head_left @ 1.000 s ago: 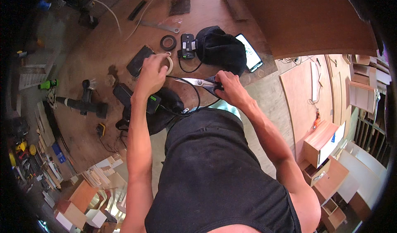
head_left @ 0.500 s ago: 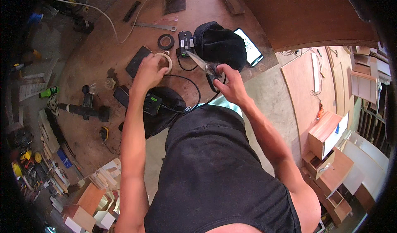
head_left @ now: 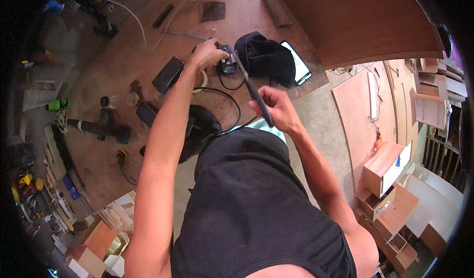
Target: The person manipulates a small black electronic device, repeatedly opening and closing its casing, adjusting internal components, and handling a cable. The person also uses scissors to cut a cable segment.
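My left hand (head_left: 208, 54) reaches across the bench, its fingers and thumb closed on the upper left part of a small black electronic box (head_left: 228, 67) with pale labels. My right hand (head_left: 277, 108) grips a pair of scissors by the dark handles (head_left: 259, 102); the blades (head_left: 241, 65) point away from me and end beside the box. The scissors look nearly edge-on, so how far the blades are apart cannot be told. A pale tape roll (head_left: 202, 82) lies partly hidden under my left wrist. A black cap (head_left: 266, 60) sits right of the box.
On the brown bench (head_left: 98, 169) lie a phone (head_left: 297, 65), a dark block (head_left: 168, 74), a wrench (head_left: 185, 34), a drill-like tool (head_left: 103, 127) and a black cable (head_left: 232, 98). A brown panel (head_left: 365, 21) rises at far right. Wooden drawer boxes (head_left: 387, 167) stand at right.
My left hand has let go of the pale tape roll and moved right to the black box. The scissors have turned in my right hand, which sits slightly nearer me. The view has shifted a little.
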Tool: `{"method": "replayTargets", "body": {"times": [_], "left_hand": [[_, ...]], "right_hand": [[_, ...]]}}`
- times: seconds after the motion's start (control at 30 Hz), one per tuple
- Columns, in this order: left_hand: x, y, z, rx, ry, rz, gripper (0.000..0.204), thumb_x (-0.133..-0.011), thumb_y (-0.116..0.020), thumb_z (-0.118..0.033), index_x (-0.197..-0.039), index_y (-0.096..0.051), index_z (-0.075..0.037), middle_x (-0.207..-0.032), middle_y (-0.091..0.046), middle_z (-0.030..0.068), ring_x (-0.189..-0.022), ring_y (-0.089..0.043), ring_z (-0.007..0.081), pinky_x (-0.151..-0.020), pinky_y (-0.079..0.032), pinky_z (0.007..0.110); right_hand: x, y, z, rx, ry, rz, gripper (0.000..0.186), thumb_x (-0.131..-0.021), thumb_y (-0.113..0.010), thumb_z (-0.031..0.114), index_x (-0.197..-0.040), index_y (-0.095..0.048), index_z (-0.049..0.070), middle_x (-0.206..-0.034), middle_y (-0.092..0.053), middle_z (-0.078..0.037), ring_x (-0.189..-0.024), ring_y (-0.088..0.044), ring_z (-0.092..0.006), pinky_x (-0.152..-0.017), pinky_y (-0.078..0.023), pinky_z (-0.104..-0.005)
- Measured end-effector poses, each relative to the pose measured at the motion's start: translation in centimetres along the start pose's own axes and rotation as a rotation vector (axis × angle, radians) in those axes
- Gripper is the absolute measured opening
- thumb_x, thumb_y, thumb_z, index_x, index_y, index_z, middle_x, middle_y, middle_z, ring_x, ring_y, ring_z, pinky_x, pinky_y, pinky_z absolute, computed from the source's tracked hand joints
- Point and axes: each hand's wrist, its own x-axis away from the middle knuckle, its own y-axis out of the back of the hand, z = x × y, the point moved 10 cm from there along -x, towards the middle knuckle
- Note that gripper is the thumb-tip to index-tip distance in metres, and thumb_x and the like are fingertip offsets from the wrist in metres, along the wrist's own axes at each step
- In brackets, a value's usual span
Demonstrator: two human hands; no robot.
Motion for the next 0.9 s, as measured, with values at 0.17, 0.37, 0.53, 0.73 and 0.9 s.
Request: {"method": "replayTargets", "body": {"times": [0.17,0.37,0.53,0.73,0.9], "left_hand": [[3.1,0.1,-0.4,0.254,0.116,0.08,0.061,-0.086,-0.079,-0.026,-0.136,-0.06,0.004,-0.096,-0.075,0.0149,-0.066,-0.074,0.0212,-0.054,-0.058,0.035],[4.6,-0.5,-1.6,0.393,0.083,0.061,0.044,-0.091,-0.073,-0.022,-0.129,-0.069,0.0,-0.088,-0.072,0.0084,-0.067,-0.07,0.0178,-0.059,-0.059,0.034],[5.0,-0.5,-2.7,0.37,0.04,0.07,0.045,-0.089,-0.072,-0.022,-0.13,-0.074,-0.003,-0.086,-0.073,0.0081,-0.069,-0.072,0.0183,-0.062,-0.062,0.035],[5.5,-0.7,-3.2,0.406,0.01,0.035,0.042,-0.086,-0.075,-0.022,-0.123,-0.078,-0.002,-0.094,-0.079,0.0131,-0.076,-0.079,0.0195,-0.067,-0.068,0.035],[6.2,-0.6,-3.8,0.412,-0.007,0.019,0.042,-0.086,-0.076,-0.017,-0.125,-0.078,0.0,-0.093,-0.079,0.0126,-0.076,-0.079,0.0186,-0.068,-0.069,0.035]], "right_hand": [[3.0,-0.5,-5.9,0.163,-0.29,0.017,0.063,-0.095,-0.075,0.067,-0.089,-0.07,0.005,-0.074,-0.063,0.002,-0.066,-0.059,-0.0069,-0.058,-0.045,-0.0249],[4.6,-0.7,-6.7,0.014,-0.39,-0.006,0.061,-0.098,-0.071,0.067,-0.091,-0.07,0.006,-0.075,-0.063,0.002,-0.063,-0.059,-0.0064,-0.056,-0.045,-0.0249],[4.7,-0.9,-5.7,0.006,-0.367,-0.002,0.06,-0.099,-0.07,0.067,-0.087,-0.067,0.008,-0.074,-0.063,0.001,-0.064,-0.06,-0.0077,-0.057,-0.044,-0.0257],[4.8,-1.2,-6.2,-0.076,-0.324,-0.07,0.061,-0.098,-0.071,0.068,-0.082,-0.064,0.01,-0.072,-0.062,0.001,-0.062,-0.058,-0.0083,-0.056,-0.042,-0.0262],[4.6,-1.6,-6.9,-0.119,-0.301,-0.066,0.06,-0.098,-0.073,0.065,-0.087,-0.064,0.007,-0.073,-0.061,0.001,-0.063,-0.058,-0.008,-0.057,-0.043,-0.0249]]}}
